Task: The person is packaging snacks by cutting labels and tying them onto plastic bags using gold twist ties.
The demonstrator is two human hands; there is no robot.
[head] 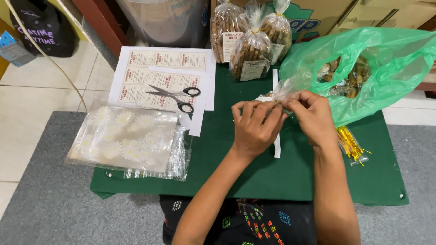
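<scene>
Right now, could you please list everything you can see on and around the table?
table: one, green cloth, centre
scissors: one pair, black handles, on the label sheets
label sheets: several, white, far left of table
clear bags with daisy print: one stack, near left edge
filled snack bags: three, clear with brown contents, far edge
green plastic bag: one, right, holding more snacks
gold twist ties: one bundle, right, partly under the green bag
small clear bag: one, its neck pinched between both hands
cardboard box: one, behind the table
left hand: at the bag's neck
right hand: at the bag's neck
</scene>
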